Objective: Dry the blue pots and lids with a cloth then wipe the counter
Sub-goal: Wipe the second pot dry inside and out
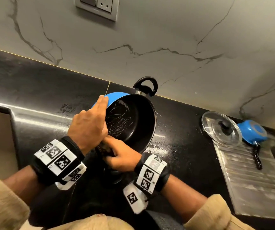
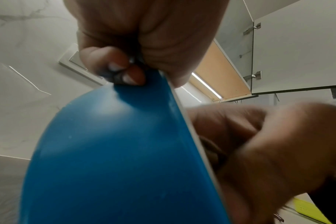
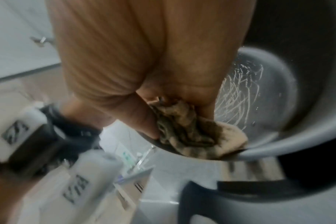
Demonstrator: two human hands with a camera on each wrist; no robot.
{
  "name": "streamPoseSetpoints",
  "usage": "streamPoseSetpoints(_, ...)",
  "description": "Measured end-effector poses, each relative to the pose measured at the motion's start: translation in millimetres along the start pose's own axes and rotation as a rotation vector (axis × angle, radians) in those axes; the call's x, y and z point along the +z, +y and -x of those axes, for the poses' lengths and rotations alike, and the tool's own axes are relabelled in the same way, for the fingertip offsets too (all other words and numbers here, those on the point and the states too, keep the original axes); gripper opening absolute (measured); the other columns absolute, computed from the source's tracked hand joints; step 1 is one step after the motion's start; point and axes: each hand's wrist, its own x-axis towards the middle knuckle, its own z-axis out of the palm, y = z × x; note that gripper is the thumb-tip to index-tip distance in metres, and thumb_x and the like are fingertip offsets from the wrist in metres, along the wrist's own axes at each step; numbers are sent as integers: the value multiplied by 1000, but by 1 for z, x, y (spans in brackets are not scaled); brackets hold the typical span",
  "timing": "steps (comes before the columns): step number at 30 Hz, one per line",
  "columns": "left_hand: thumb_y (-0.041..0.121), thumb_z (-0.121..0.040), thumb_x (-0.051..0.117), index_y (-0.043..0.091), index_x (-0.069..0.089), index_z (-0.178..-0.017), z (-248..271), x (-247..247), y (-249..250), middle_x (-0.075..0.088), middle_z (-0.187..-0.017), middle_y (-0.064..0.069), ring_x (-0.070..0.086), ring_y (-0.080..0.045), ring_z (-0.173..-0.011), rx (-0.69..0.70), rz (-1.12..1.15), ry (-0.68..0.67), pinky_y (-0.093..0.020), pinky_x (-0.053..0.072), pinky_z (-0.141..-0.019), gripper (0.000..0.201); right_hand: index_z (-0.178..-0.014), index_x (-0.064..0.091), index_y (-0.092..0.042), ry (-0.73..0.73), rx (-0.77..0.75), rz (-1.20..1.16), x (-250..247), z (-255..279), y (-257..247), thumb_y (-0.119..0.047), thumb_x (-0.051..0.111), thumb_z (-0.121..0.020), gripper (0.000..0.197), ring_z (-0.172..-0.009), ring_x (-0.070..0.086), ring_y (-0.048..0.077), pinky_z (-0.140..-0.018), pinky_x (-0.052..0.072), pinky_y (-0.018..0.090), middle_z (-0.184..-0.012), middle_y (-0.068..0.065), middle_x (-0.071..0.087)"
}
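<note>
A big blue pot (image 1: 115, 98) with a scratched black inside is tilted on its side on the black counter (image 1: 42, 90), mouth toward me and its black loop handle against the wall. My left hand (image 1: 90, 125) grips the pot's upper left rim, fingers on the blue wall (image 2: 115, 151). Low at the near rim, my right hand (image 1: 121, 156) holds a bunched brownish cloth (image 3: 192, 133) and presses it onto the rim and inner wall (image 3: 278, 91). A glass lid (image 1: 214, 133) and a small upturned blue pot (image 1: 253, 131) lie at the right.
A ribbed steel drainboard (image 1: 249, 171) lies at the right, under the lid's near edge. Water droplets speckle the counter right of the big pot. A marble wall with a socket plate (image 1: 98, 5) rises behind. At the left the counter drops off at its edge.
</note>
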Motion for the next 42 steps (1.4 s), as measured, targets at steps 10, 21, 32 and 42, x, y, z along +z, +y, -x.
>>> streamPoseSetpoints(10, 9, -88, 51, 21, 38, -149, -26, -12, -13, 69, -115, -13, 63, -45, -99, -55, -34, -119, -51, 47, -83, 63, -139, 49, -9, -80, 209, 1322, -33, 56, 50, -23, 46, -85, 55, -129, 42, 42, -116, 17, 65, -140, 18, 46)
streamPoseSetpoints(21, 79, -78, 34, 15, 41, -148, 17, 0, -39, 67, -130, -11, 65, -33, -116, -32, 121, -219, -46, 54, -91, 95, -143, 37, -14, 53, 266, 861, -10, 33, 44, -18, 55, -90, 56, -111, 53, 40, -85, 52, 52, -141, 16, 39)
streamPoseSetpoints(32, 34, -72, 90, 13, 68, -124, 14, 3, -34, 77, -108, -4, 73, -14, -96, -16, 412, 211, -20, 53, -85, 60, -150, 37, -19, 327, 161, 302, 22, 1, 32, -17, 56, -80, 72, -131, 45, 28, -111, 39, 38, -147, 4, 38)
streamPoseSetpoints(42, 18, -81, 80, 23, 73, -122, -7, -27, -23, 72, -76, 12, 56, 17, -56, 110, 401, 21, -8, 48, -57, 42, -146, 42, -13, -116, 387, 1467, -57, 41, 47, -30, 48, -95, 55, -149, 5, 44, -112, -8, 72, -157, 16, 25)
